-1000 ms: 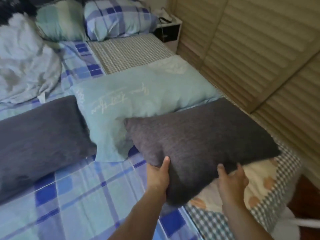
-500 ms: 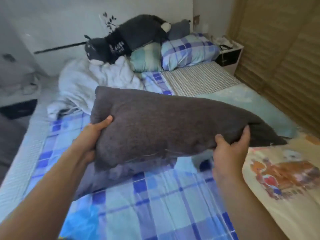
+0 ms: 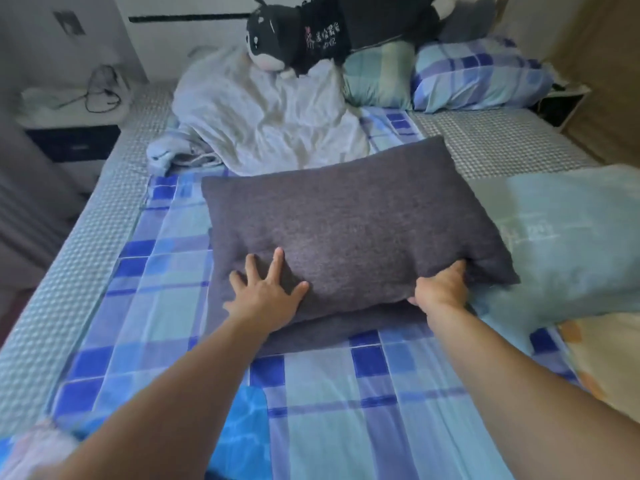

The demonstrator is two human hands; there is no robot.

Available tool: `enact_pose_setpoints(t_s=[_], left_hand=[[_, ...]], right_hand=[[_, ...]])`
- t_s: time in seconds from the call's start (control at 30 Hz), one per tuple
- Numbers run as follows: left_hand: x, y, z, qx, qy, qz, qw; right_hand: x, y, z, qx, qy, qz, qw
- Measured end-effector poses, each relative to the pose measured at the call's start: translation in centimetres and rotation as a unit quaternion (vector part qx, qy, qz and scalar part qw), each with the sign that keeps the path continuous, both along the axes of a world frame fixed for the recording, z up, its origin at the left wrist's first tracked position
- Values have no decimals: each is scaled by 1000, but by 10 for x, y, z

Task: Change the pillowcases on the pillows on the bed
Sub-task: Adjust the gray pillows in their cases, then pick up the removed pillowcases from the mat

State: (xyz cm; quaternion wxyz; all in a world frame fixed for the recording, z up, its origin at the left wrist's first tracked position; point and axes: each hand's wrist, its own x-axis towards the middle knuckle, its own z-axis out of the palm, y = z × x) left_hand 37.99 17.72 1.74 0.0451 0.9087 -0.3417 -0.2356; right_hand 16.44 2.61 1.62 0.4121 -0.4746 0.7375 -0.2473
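- Two dark grey pillows are seen in the middle of the bed (image 3: 52, 327). The top grey pillow (image 3: 353, 216) is laid on the lower grey pillow (image 3: 332, 332), and only a strip of the lower one is seen under its near edge.
- The left hand (image 3: 266, 292) is laid flat on the near left part of the top grey pillow. Its fingers (image 3: 275, 263) are spread wide and straight, and the pillow is pressed down a little there.
- The right hand (image 3: 440, 289) is placed at the near right edge of the top grey pillow. The edge is gripped, with the fingers curled under it and hidden from view.
- A blue checked sheet (image 3: 346, 410) is spread under the pillows.
- A light blue pillow (image 3: 568, 244) is seen just beside the grey ones, on the right, touching the top one.
- A crumpled white blanket (image 3: 263, 123) is piled behind the grey pillows.
- A black and white plush toy (image 3: 304, 32) is laid at the head of the bed, partly on the blanket.
- A green striped pillow (image 3: 377, 77) and a blue checked pillow (image 3: 478, 77) are set side by side at the head of the bed.
- A nightstand (image 3: 72, 133) with a cable on top is seen left of the bed.
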Motion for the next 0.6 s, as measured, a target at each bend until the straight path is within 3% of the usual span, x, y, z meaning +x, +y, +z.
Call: enact_pose_setpoints(t_s=[0.1, 0.2, 0.3, 0.47, 0.6], left_hand=[[-2, 3, 15, -44, -69, -21, 996], [8, 7, 38, -122, -141, -52, 981], [18, 8, 55, -89, -137, -86, 983], [13, 17, 69, -13, -158, -103, 982], [-21, 55, 75, -76, -118, -44, 989]], right_hand=[[-6, 9, 12, 19, -18, -8, 1000], [-7, 14, 38, -40, 43, 22, 998], [-10, 15, 62, -72, 111, 93, 987], [-17, 19, 84, -57, 120, 159, 978], [-26, 57, 84, -64, 120, 243, 960]])
